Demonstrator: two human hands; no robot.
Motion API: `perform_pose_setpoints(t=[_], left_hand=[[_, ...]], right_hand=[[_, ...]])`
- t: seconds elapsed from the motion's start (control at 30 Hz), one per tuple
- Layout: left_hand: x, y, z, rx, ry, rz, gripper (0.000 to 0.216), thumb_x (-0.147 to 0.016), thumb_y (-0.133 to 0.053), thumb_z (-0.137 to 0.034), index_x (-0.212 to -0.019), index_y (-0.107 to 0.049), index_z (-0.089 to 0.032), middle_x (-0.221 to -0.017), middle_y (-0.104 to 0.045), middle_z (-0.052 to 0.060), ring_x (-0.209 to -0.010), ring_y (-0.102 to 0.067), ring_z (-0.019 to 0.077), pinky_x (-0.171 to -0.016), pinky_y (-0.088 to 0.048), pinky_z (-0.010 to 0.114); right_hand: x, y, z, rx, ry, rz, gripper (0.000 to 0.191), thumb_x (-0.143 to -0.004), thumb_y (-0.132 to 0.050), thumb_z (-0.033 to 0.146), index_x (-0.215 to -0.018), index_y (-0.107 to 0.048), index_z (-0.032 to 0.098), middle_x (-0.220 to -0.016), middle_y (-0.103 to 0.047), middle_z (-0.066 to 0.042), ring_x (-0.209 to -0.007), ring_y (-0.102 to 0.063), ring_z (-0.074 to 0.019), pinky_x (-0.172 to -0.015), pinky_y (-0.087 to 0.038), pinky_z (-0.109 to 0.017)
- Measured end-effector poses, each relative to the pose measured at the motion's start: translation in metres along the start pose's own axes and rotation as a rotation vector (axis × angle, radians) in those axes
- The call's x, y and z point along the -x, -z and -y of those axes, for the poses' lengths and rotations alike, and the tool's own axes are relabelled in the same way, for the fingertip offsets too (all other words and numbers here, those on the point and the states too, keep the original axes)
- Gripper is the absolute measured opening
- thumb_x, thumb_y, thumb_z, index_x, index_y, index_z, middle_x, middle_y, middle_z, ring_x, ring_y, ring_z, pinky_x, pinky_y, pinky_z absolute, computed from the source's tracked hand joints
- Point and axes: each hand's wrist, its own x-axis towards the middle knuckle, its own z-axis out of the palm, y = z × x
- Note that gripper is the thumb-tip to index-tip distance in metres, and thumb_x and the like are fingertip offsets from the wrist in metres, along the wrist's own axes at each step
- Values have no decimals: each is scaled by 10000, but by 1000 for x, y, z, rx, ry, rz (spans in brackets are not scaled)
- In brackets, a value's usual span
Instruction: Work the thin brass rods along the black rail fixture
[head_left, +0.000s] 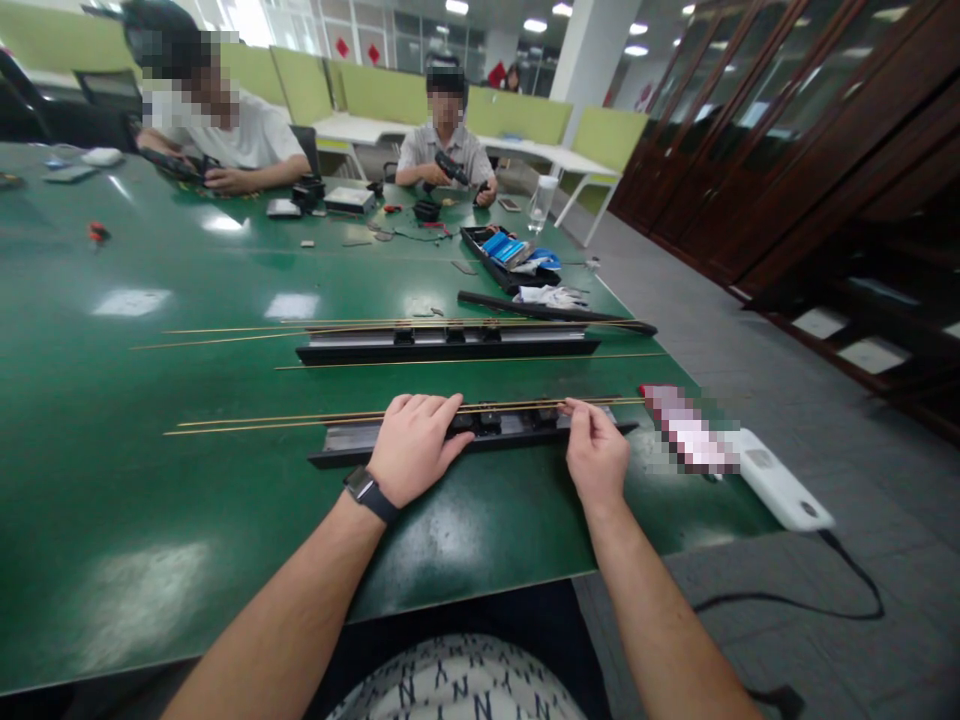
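Observation:
Lengthwise in front of me on the green table lies a dark metal channel (pixel 349 441) with small black blocks (pixel 490 418) seated in it. My left hand (pixel 415 445), wearing a watch, is closed over its left half, fingers across the far side and thumb on the near side. Thin brass-coloured rods (pixel 259 421) run along the channel and stick out well past its left end. Near the channel's right end, my right hand (pixel 600 455) pinches one of these rods between thumb and fingertips. Part of the channel is hidden under my left hand.
Beyond lies a second channel (pixel 450 350) with more rods; a single rod (pixel 465 361) rests between. To the right are a red phone-like object (pixel 686 430) and a white device (pixel 784 480) with a cable. Farther off are a black tray (pixel 480 250), gloves (pixel 551 297) and two seated people.

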Motion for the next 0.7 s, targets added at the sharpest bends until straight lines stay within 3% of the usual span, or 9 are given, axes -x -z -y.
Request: perform_pose_setpoints(t=[0.3, 0.7], left_hand=[[0, 1, 0, -5, -1, 7, 442, -1008, -581, -478, -1336, -614, -184, -1190, -746, 121, -1099, -673, 298, -963, -435, 463], [0, -1, 1, 4, -2, 7, 446, -1002, -585, -486, -1339, -610, -195, -1195, -744, 119, -1098, -672, 298, -965, -435, 467]], right_hand=[[1, 1, 5, 32, 44, 63, 365, -1031, -535, 451, -1111, -796, 209, -1066, -817, -79, -1020, -778, -243, -952, -600, -366], [0, 1, 3, 21, 4, 9, 381, -1036, -516, 466, -1093, -783, 200, -1035, -818, -86, -996, -782, -244, -948, -599, -381]])
